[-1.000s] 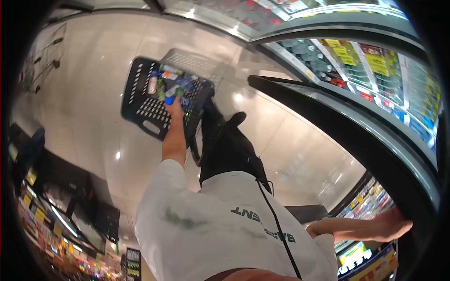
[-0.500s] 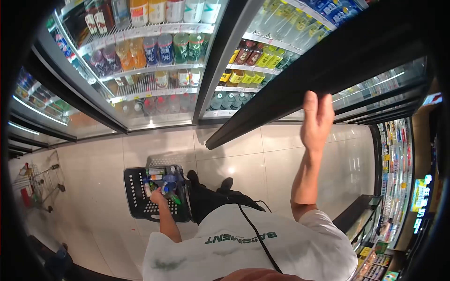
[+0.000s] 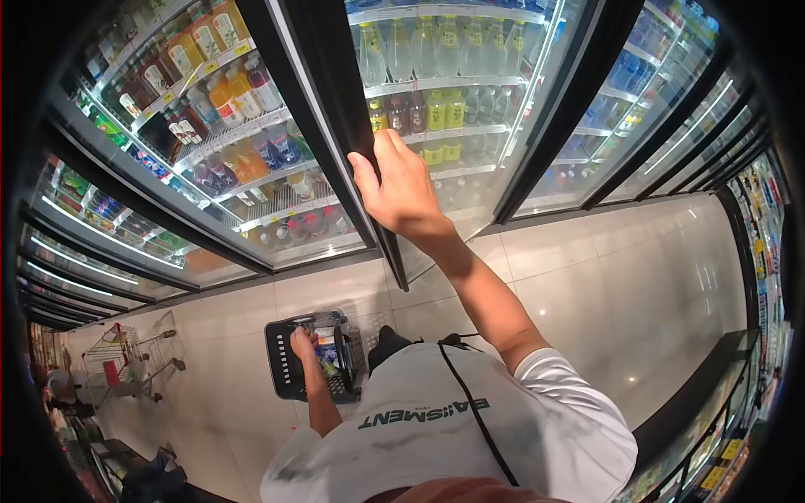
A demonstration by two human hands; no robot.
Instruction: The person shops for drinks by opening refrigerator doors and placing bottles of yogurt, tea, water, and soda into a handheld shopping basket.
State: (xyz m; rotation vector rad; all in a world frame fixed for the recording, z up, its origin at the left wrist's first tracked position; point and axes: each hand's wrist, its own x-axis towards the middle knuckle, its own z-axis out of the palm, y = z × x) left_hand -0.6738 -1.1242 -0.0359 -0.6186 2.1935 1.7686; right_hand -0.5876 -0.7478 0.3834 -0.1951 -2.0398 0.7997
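My right hand [image 3: 401,191] is on the black edge of a glass cooler door [image 3: 335,109], the thumb to one side of the frame and the fingers to the other. The door stands partly open. Over a dark shopping basket [image 3: 285,369] on my left is my left hand [image 3: 303,342], its fingers loosely bent and apart, with no object visible in them. Inside the basket lie several bottles and packages [image 3: 329,356], partly hidden by the hand and the dark basket handle [image 3: 344,352].
Lit shelves of bottled drinks [image 3: 436,46] stand behind the glass. More cooler doors [image 3: 579,126] run along both sides. A shopping cart [image 3: 126,356] stands to the left on the tiled floor [image 3: 579,310]. Stocked shelves [image 3: 759,218] line the far right.
The cooler door has swung left, toward its frame, with my right hand moving along with it. My left hand has drawn back from the bottles in the basket. My view has turned.
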